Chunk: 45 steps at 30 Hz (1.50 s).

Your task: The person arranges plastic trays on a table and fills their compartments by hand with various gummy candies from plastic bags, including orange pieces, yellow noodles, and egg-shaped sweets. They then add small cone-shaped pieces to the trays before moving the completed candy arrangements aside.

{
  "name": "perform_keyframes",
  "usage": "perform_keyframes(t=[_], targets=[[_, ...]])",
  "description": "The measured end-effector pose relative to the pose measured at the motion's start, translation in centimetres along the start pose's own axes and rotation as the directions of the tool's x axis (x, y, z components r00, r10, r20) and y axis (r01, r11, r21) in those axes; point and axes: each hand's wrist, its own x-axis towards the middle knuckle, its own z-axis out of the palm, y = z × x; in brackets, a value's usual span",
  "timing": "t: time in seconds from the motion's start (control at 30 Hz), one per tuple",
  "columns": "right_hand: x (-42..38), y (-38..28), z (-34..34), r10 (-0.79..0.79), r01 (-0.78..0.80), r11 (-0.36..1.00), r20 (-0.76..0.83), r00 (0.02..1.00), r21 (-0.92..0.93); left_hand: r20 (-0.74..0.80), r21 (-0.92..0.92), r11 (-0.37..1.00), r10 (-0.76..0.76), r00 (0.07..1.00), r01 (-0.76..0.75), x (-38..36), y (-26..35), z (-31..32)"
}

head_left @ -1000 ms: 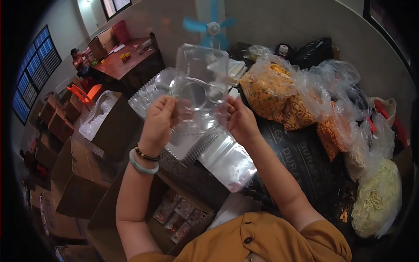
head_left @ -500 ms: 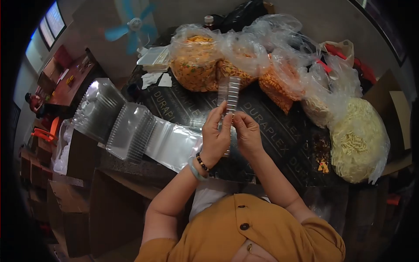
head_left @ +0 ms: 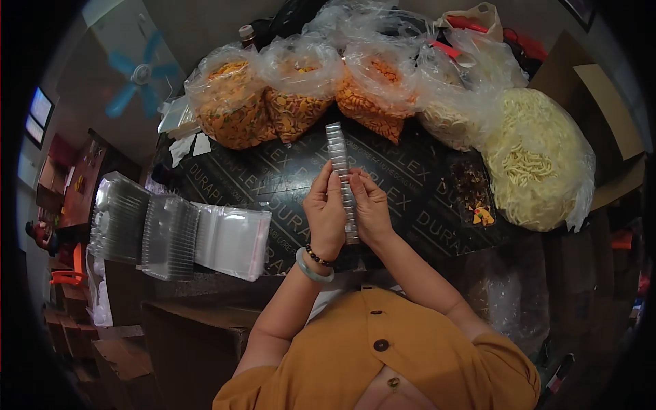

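Note:
A clear plastic clamshell tray (head_left: pixel 339 164) stands on edge between my hands, seen side-on as a narrow ribbed strip. My left hand (head_left: pixel 326 213) grips its left face, a bead bracelet and a pale bangle on that wrist. My right hand (head_left: pixel 371 208) presses against its right face. Both hands hover over the black printed table cover (head_left: pixel 273 184). Behind the tray stand clear bags of orange snacks (head_left: pixel 236 102) and a bag of pale noodle-like sticks (head_left: pixel 533 160).
Stacks of clear trays (head_left: pixel 143 229) and a pack of clear bags (head_left: pixel 232 239) lie at the left table edge. A blue fan (head_left: pixel 137 75) is at the upper left. Cardboard boxes (head_left: pixel 184 342) sit below the table. A seated person (head_left: pixel 37 232) is far left.
The tray was held up open and flat facing me, then turned edge-on and brought down between both hands over the table. My view swung right, toward the snack bags.

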Motion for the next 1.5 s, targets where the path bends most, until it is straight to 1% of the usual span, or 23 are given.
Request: perform_keyframes(t=[0.13,0.2,0.23,0.3,0.4,0.43,0.5,0.6,0.7,0.77,0.8,0.87,0.9,0.93,1.03,1.1,1.13,1.17,1.23,1.27,1.33,1.43,1.5], targets=[[-0.4,0.2,0.0,0.0,0.0,1.0,0.013,1.0,0.019,-0.018,-0.027,1.0,-0.006,1.0,0.005,-0.4,0.1,-0.2],[-0.7,0.0,0.6,-0.074,0.071,0.991,-0.025,0.997,-0.114,-0.036,-0.009,1.0,0.01,0.999,-0.01,-0.5,0.1,-0.5],[-0.7,0.1,0.7,-0.07,0.068,0.991,-0.016,0.997,-0.113,-0.043,-0.017,1.0,0.004,0.999,-0.005,-0.6,0.1,-0.5],[-0.9,0.4,0.9,-0.22,0.199,0.947,-0.056,0.974,-0.254,-0.057,-0.025,1.0,0.001,0.998,-0.002,-0.8,0.1,-0.8],[-1.2,0.4,1.2,-0.281,0.252,0.907,-0.037,0.959,-0.337,-0.049,0.001,1.0,0.002,0.999,-0.002,-0.9,-0.1,-1.3],[-1.2,0.3,1.2,-0.278,0.251,0.908,-0.036,0.96,-0.337,-0.047,-0.002,1.0,-0.012,0.999,0.011,-0.9,0.1,-1.4],[-1.3,0.2,1.4,-0.146,0.142,0.957,0.002,0.989,-0.251,-0.045,-0.007,1.0,-0.023,0.999,0.022,-0.8,0.1,-1.5],[-1.2,-0.1,1.4,-0.134,0.139,0.954,0.038,0.99,-0.265,-0.059,0.002,1.0,-0.03,0.998,0.03,-0.8,-0.3,-1.9],[-1.0,-0.7,1.0,-0.15,0.15,0.933,0.026,0.988,-0.326,-0.093,-0.061,0.998,-0.028,0.995,0.022,-0.2,-0.8,-2.4],[0.1,-1.4,-0.8,-0.189,0.17,0.911,-0.015,0.982,-0.375,-0.125,0.035,0.996,0.089,0.988,-0.085,0.6,-1.4,-4.1],[1.0,-2.0,-2.0,-0.232,0.189,0.888,-0.054,0.971,-0.419,-0.13,0.008,0.998,0.055,0.99,-0.054,1.1,-1.6,-5.3],[2.9,-4.1,-5.3,-0.233,0.107,0.56,-0.032,0.972,-0.822,-0.1,-0.022,1.0,0.003,0.995,-0.005,1.1,-0.1,-5.5],[3.1,-5.0,-5.4,-0.502,0.291,0.101,0.204,0.84,-0.951,-0.067,-0.053,0.997,-0.052,0.996,0.049,0.8,0.4,-5.5],[2.9,-5.0,-4.9,-0.501,0.293,0.1,0.207,0.84,-0.951,-0.069,-0.054,0.997,-0.05,0.996,0.047,0.7,0.4,-5.3],[0.2,-3.7,-1.2,-0.411,0.458,0.259,0.332,0.849,-0.85,-0.145,-0.064,0.993,-0.105,0.984,0.097,0.0,-0.1,-3.5],[-0.6,-1.3,0.3,-0.286,0.414,0.516,0.305,0.908,-0.75,-0.112,-0.158,0.978,-0.154,0.982,0.135,-0.4,0.2,-2.6],[-0.7,-0.4,0.6,-0.186,0.312,0.681,0.257,0.949,-0.662,-0.112,-0.156,0.978,-0.154,0.982,0.136,-0.6,0.1,-2.7],[-0.9,-0.2,0.7,-0.186,0.314,0.684,0.258,0.948,-0.659,-0.083,-0.176,0.977,-0.136,0.987,0.12,-0.7,0.0,-2.9],[-1.2,0.0,1.3,0.047,-0.008,0.95,0.117,0.992,-0.313,-0.067,-0.195,0.976,-0.109,0.992,0.095,-0.8,0.3,-3.1],[-1.2,0.3,1.4,0.055,-0.014,0.95,0.123,0.991,-0.312,-0.08,-0.188,0.977,-0.115,0.99,0.099,-0.9,0.6,-3.0],[-1.3,0.8,1.3,0.1,-0.084,0.988,0.12,0.988,-0.134,-0.098,-0.182,0.978,-0.123,0.988,0.104,-1.1,0.8,-3.1],[-1.5,1.3,1.6,0.13,-0.126,0.991,0.101,0.986,-0.043,-0.09,-0.178,0.98,-0.109,0.99,0.092,-1.0,0.8,-3.2],[-1.5,1.6,1.7,0.126,-0.123,0.992,0.093,0.988,-0.04,-0.152,-0.183,0.979,-0.117,0.981,0.088,-1.0,0.4,-3.4]])
